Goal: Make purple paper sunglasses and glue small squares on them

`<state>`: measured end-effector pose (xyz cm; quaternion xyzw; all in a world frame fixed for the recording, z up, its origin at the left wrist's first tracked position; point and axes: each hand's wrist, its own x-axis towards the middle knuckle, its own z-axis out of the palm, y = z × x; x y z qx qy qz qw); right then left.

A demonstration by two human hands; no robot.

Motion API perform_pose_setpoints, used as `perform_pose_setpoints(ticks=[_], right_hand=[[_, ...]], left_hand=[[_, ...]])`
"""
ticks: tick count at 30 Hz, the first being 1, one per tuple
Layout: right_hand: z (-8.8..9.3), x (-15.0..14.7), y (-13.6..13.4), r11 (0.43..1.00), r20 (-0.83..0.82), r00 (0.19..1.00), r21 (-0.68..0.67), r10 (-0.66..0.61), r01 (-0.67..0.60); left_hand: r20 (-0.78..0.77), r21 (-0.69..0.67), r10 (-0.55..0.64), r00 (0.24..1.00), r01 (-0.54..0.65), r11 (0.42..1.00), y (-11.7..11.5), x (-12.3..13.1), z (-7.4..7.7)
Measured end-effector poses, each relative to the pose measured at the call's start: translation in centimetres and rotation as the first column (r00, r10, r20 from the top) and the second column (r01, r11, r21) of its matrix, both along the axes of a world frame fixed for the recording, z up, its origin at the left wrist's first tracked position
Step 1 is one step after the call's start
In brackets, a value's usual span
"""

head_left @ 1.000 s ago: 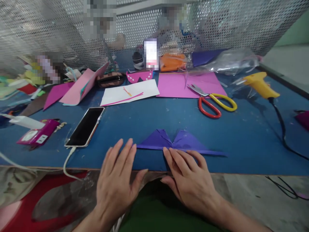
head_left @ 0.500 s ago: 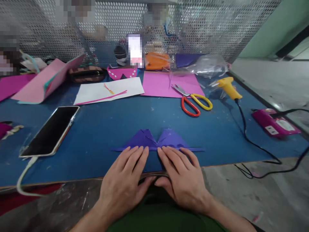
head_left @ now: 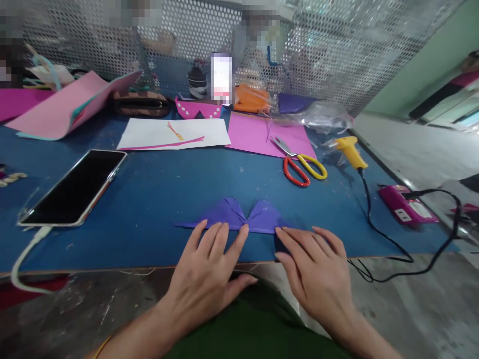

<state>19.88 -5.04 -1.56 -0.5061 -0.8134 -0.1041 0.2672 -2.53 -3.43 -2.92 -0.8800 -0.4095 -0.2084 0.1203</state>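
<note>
A folded purple paper lies on the blue table, with two peaks at the far side and a straight folded edge toward me. My left hand presses its fingertips along the left and middle of that edge, fingers stretched out and the thumb apart. On the right end of the same edge rest the fingertips of my right hand, its fingers extended and thumb tucked below. The paper's right tip is hidden under the right fingers.
Scissors with red and yellow handles overlap a pink sheet. A yellow glue gun stands right, corded near a magenta power strip. White paper and a charging phone lie left. People are beyond the perforated screen.
My right hand has slid right along the folded edge, away from the left hand. The left index finger has spread toward the middle. The camera view has shifted and tilted slightly.
</note>
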Motion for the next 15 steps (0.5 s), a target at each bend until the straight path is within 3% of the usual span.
perform_pose_setpoints(ticks=[3, 6, 10, 12, 15], right_hand=[[2.3, -1.1, 2.3, 0.998, -0.003, 0.998, -0.003, 0.069, -0.069], [3.3, -3.6, 6.2, 0.976, 0.023, 0.977, 0.038, 0.212, -0.213], [2.1, -6.7, 11.6, 0.869, 0.252, 0.843, 0.012, 0.476, -0.495], [1.3, -7.4, 13.2, 0.844, 0.328, 0.790, -0.050, 0.518, -0.533], [0.8, -7.7, 13.8, 0.851, 0.367, 0.774, -0.123, 0.517, -0.510]], left_hand=[[0.025, 0.018, -0.037, 0.999, 0.037, 0.999, -0.1, 0.4, -0.5], [0.006, 0.079, -0.060, 0.998, 0.059, 0.995, -0.1, 0.8, -1.1], [0.011, 0.155, -0.065, 0.998, 0.062, 0.986, -0.2, 0.8, -1.7], [0.037, 0.176, -0.077, 0.996, 0.069, 0.982, -0.1, 0.7, -1.9], [0.050, 0.155, -0.095, 0.994, 0.087, 0.984, 0.0, 0.4, -2.2]])
